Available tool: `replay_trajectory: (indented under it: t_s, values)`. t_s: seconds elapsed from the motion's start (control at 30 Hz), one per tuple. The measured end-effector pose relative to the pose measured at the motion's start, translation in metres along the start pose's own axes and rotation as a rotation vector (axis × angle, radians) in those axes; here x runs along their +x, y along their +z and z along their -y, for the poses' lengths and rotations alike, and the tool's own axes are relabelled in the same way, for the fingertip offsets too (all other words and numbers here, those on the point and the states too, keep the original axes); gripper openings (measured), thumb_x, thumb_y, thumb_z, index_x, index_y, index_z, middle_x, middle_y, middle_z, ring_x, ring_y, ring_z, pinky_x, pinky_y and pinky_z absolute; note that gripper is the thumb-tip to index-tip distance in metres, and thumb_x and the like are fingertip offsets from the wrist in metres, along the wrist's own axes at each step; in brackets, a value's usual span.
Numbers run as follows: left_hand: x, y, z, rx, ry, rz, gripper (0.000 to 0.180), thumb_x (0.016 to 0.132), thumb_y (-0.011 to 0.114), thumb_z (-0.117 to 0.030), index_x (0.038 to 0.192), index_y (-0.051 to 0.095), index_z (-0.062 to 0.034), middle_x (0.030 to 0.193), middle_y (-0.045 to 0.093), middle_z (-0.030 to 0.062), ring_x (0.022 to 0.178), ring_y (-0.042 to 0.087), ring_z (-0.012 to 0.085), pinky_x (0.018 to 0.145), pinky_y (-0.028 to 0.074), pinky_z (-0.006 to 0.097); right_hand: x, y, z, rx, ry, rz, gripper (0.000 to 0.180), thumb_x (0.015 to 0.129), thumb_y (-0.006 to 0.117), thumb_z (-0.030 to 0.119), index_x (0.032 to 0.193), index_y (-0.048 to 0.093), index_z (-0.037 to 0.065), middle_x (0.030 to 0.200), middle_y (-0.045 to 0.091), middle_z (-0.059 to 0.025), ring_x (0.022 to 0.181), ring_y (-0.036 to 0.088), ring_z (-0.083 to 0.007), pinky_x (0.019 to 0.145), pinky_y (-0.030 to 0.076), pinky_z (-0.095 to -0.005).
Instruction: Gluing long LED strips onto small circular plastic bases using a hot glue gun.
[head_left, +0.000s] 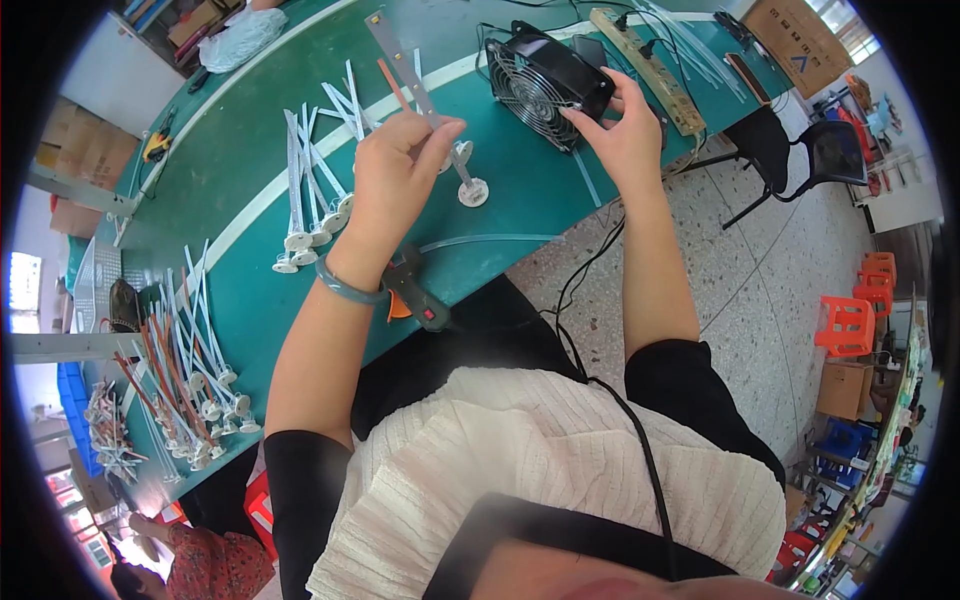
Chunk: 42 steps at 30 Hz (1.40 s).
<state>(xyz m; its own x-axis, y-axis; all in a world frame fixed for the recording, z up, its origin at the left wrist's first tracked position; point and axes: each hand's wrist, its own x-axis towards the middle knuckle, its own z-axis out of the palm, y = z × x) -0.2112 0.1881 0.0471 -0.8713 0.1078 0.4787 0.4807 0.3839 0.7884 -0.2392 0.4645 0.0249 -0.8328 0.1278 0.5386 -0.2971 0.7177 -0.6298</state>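
Observation:
My left hand (400,165) is closed in a pinch on a flat grey strip (398,62) with a round white disc (473,192) at its lower end. An orange-brown strip (393,84) shows just beyond the fingers. My right hand (628,130) grips the right edge of a black cooling fan (540,95) with a wire guard, thumb in front and fingers behind. Beneath my left wrist lies a dark glue gun (422,300) with an orange trigger. A clear glue stick (490,240) extends from near it along the table edge.
Several white strips with round discs (310,200) lie left of my left hand. More strips (190,370), white and brown, are bunched farther left. Behind the fan is a power strip (655,75) with plugs. A black cable (640,440) runs across my lap. A chair (800,155) stands at right.

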Motion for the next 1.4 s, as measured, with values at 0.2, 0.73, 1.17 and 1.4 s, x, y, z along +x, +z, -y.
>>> replay_trajectory:
  t_s: [0.2,0.73,1.17,1.4]
  values:
    - [0.017,0.012,0.004,0.060,0.061,0.031,0.021,0.090,0.074,-0.020,0.091,0.074,0.0007,0.071,0.061,0.0107,0.061,0.057,0.0211,0.058,0.045,0.034,-0.007,0.001,0.004,-0.057,0.014,-0.029,0.083,0.071,0.090,0.029,0.139,0.050,0.005,0.120,0.067,-0.0150,0.110,0.066,-0.0279,0.086,0.055,-0.0389]
    - [0.008,-0.007,-0.035,-0.174,0.014,0.039,0.025,0.099,0.064,-0.021,0.110,0.072,-0.0007,0.086,0.069,0.0086,0.077,0.066,0.0147,0.070,0.053,0.027,-0.050,0.066,0.058,0.238,-0.187,0.322,0.021,0.086,0.076,0.019,0.098,0.070,0.003,0.075,0.063,-0.0072,0.061,0.061,-0.0184,0.059,0.048,-0.0301]
    - [-0.090,-0.125,-0.013,-0.478,-0.115,-0.450,0.031,0.106,0.051,-0.022,0.113,0.067,0.0037,0.092,0.070,0.0093,0.077,0.065,0.0149,0.074,0.052,0.028,-0.027,0.073,0.030,0.170,-0.090,0.369,0.018,0.094,0.069,0.016,0.101,0.070,-0.001,0.080,0.072,-0.0119,0.069,0.069,-0.0176,0.065,0.052,-0.0287]
    - [-0.135,-0.148,0.012,-0.446,-0.275,-0.518,0.029,0.106,0.053,-0.022,0.110,0.068,0.0030,0.092,0.070,0.0089,0.078,0.064,0.0145,0.072,0.051,0.027,-0.029,0.078,0.025,0.191,-0.075,0.393,0.017,0.093,0.070,0.014,0.101,0.071,0.000,0.083,0.073,-0.0116,0.070,0.069,-0.0164,0.067,0.053,-0.0281]
